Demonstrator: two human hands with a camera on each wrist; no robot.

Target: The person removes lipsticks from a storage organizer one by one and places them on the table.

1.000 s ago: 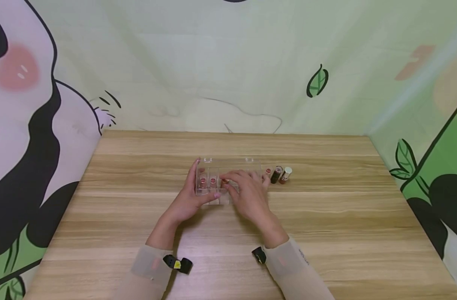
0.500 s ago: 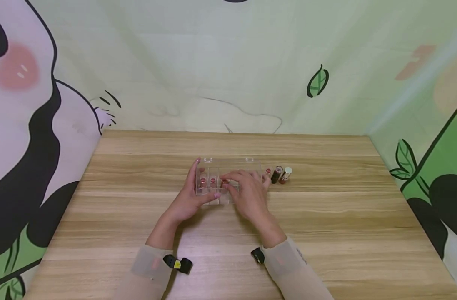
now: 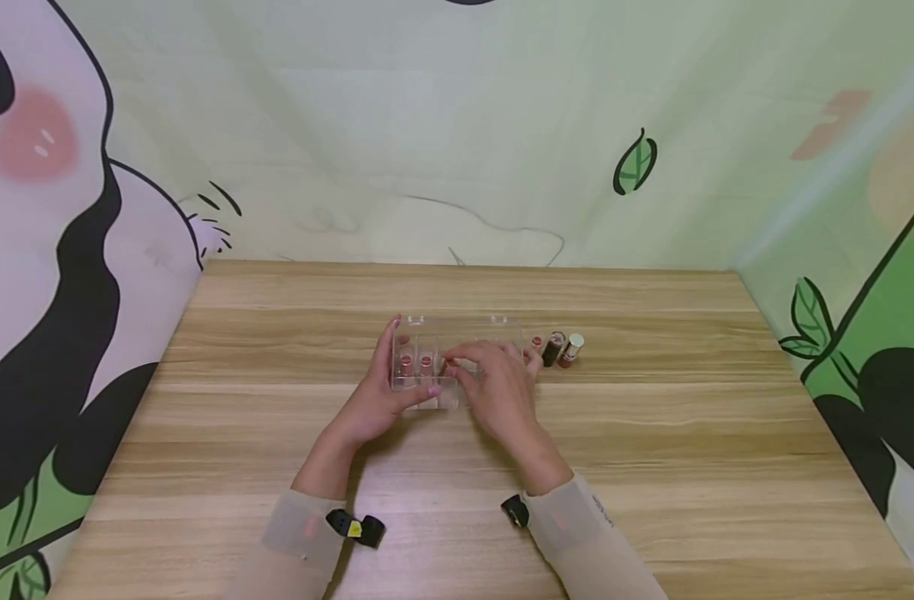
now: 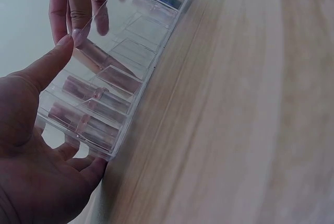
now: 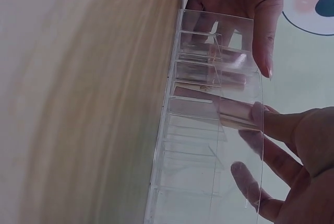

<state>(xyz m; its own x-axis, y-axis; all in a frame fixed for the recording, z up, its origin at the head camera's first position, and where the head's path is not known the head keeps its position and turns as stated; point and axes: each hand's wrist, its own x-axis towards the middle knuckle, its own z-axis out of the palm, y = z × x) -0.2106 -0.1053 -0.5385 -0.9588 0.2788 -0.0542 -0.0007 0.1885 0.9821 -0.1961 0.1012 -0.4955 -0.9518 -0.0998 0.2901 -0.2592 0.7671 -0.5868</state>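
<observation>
A clear divided plastic organizer (image 3: 457,326) stands on the table. My left hand (image 3: 374,400) grips its left end, with the thumb along the near wall and the other fingers round the side. Two pinkish lipsticks (image 3: 416,363) stand in neighbouring slots at that end. My right hand (image 3: 499,390) reaches in over the organizer. Between thumb and fingers it pinches another lipstick (image 5: 236,111), tilted, its lower end down in the slot beside those two. In the head view the fingers hide most of this tube.
Just right of the organizer, on the wooden table (image 3: 651,417), stand a red-topped tube (image 3: 536,342), a dark tube (image 3: 552,350) and a silver-capped tube (image 3: 571,351). A printed cloth wall (image 3: 457,150) rises behind the table's far edge.
My right wrist has shifted very slightly to the left. The left hand, the organizer and the tubes on the table have kept their places.
</observation>
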